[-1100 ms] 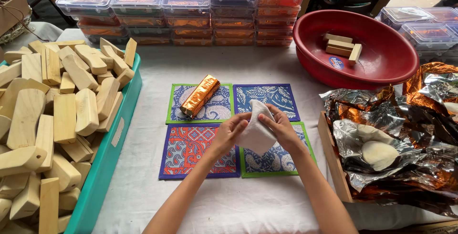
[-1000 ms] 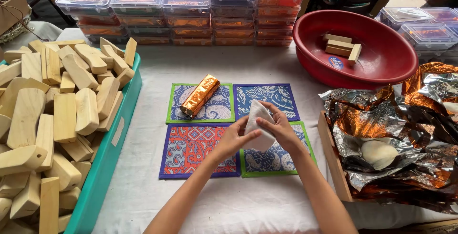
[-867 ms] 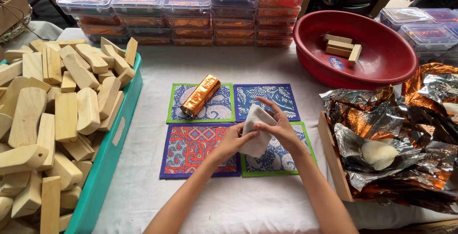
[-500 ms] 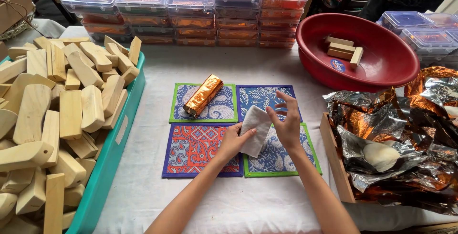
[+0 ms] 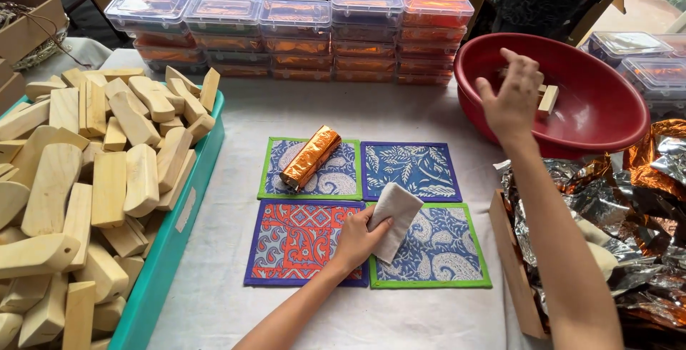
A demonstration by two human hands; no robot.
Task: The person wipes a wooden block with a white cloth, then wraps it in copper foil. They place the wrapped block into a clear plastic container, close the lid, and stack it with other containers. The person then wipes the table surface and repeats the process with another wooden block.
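My left hand (image 5: 356,237) grips a folded white cloth (image 5: 395,215) over the near patterned mats, where a red-and-blue mat (image 5: 294,241) meets a green-edged blue mat (image 5: 443,250). My right hand (image 5: 511,96) reaches into the red plastic bowl (image 5: 597,125), fingers spread above small wooden blocks (image 5: 547,100); it holds nothing I can see. A block wrapped in copper foil (image 5: 310,157) lies on the far left mat (image 5: 336,178).
A teal tray (image 5: 171,243) heaped with bare wooden blocks (image 5: 86,178) fills the left. Stacked clear lidded boxes (image 5: 293,36) line the back. Crumpled foil sheets (image 5: 622,228) lie in a cardboard box at the right.
My right hand has let go of the white cloth and moved up and right into the red bowl. My left hand now holds the cloth alone.
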